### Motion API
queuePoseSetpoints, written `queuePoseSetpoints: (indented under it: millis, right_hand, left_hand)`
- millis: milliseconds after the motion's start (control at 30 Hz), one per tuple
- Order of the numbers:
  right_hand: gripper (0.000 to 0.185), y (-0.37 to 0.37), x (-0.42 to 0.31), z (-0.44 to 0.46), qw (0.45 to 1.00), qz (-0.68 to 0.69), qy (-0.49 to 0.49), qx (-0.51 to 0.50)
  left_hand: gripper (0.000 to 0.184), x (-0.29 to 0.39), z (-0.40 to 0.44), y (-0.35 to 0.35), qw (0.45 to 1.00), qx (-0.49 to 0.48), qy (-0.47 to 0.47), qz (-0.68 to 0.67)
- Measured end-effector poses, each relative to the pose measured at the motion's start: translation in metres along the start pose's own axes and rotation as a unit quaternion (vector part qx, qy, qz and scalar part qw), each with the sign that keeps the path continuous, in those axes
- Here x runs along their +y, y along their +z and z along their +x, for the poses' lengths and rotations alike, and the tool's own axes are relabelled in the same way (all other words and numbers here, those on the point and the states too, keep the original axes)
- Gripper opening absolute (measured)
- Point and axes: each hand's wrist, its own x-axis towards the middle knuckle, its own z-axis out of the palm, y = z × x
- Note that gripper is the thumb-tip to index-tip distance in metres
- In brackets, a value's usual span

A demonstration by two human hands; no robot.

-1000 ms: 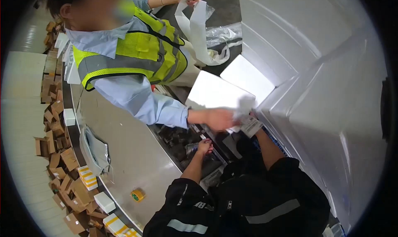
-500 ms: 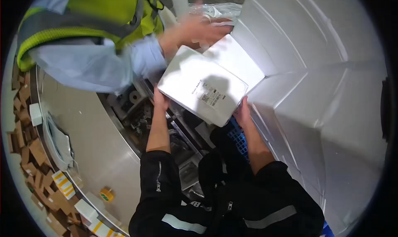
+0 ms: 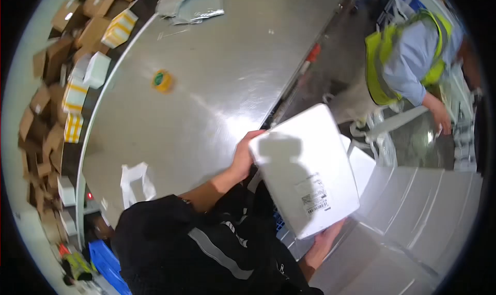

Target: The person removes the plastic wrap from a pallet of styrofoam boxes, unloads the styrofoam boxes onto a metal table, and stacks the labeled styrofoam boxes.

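Observation:
A white box (image 3: 310, 160) with a printed barcode label (image 3: 314, 197) is held between my two hands, tilted in front of my body. My left hand (image 3: 243, 155) grips its upper left edge. At the lower right corner my right hand (image 3: 330, 234) holds it from below, its fingers partly hidden by the box. Just behind its right side sits another white box (image 3: 361, 166), partly covered. The worktable (image 3: 206, 114) stretches away on the left of the held box.
On the worktable are a roll of yellow tape (image 3: 162, 81), grey plastic bags (image 3: 191, 3) and a white paper piece (image 3: 138, 181). Brown cartons (image 3: 49, 114) pile up beyond its edge. White stacked panels (image 3: 413, 202) stand at right. A co-worker in a yellow vest (image 3: 382, 67) bends nearby.
My view and body have turned left toward the worktable, and the white box has swung with my hands. The co-worker, whose hand was beside the boxes, now appears farther off at right.

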Motion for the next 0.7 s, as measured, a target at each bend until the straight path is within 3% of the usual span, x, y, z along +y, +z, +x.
queuePoseSetpoints:
  millis: [67,167,200,233,267,333,367,400,433,467,533,567,600,667,700]
  right_hand:
    - [0.062,0.005,0.004,-0.021,0.998,-0.037,0.019,-0.038]
    - [0.064,0.058,0.040,-0.035,0.950,-0.252,0.046,-0.177]
    - [0.064,0.073,0.059,-0.041,0.950,-0.248,0.044,-0.183]
    - [0.069,0.094,0.074,-0.044,0.883,-0.343,0.190,-0.257]
    - [0.073,0.120,0.100,-0.040,0.780,-0.424,0.319,-0.330]
    - [0.074,0.172,0.196,-0.067,0.828,-0.243,0.282,-0.420]
    - [0.069,0.218,0.228,-0.087,0.805,-0.260,0.221,-0.485]
    - [0.067,0.244,0.273,-0.096,0.778,-0.131,0.332,-0.517]
    - [0.054,0.281,0.323,-0.121,0.823,-0.033,0.323,-0.466]
    - [0.044,0.311,0.394,-0.124,0.818,-0.066,-0.081,-0.566]
    - [0.038,0.375,0.362,-0.189,0.798,0.126,0.260,-0.528]
    - [0.038,0.378,0.339,-0.215,0.796,0.122,0.271,-0.528]
    - [0.037,0.376,0.316,-0.241,0.763,0.040,0.186,-0.618]
    - [0.035,0.352,0.295,-0.278,0.652,-0.120,-0.005,-0.748]
    - [0.035,0.333,0.296,-0.274,0.660,-0.118,0.006,-0.742]
  left_hand:
    - [0.033,0.015,-0.067,-0.058,0.985,0.096,-0.018,-0.141]
    - [0.036,0.009,-0.137,-0.169,0.967,0.208,0.001,-0.150]
    - [0.038,-0.012,-0.148,-0.217,0.959,0.227,0.000,-0.171]
    - [0.038,-0.031,-0.149,-0.267,0.957,0.232,0.005,-0.172]
    - [0.042,-0.052,-0.139,-0.325,0.940,0.258,0.049,-0.217]
    - [0.046,-0.046,-0.144,-0.402,0.873,0.331,0.133,-0.332]
    - [0.049,-0.039,-0.151,-0.434,0.815,0.380,0.169,-0.404]
    - [0.049,-0.035,-0.159,-0.468,0.813,0.356,0.199,-0.417]
    - [0.051,-0.038,-0.166,-0.499,0.808,0.330,0.228,-0.432]
    - [0.051,-0.026,-0.172,-0.494,0.826,0.340,0.227,-0.390]
    - [0.051,-0.009,-0.191,-0.474,0.839,0.352,0.229,-0.345]
    - [0.051,-0.003,-0.205,-0.459,0.868,0.327,0.226,-0.298]
    - [0.051,-0.004,-0.220,-0.448,0.895,0.298,0.218,-0.249]
    - [0.045,-0.024,-0.247,-0.435,0.900,0.289,0.197,-0.260]
    - [0.040,-0.035,-0.256,-0.427,0.903,0.281,0.177,-0.271]
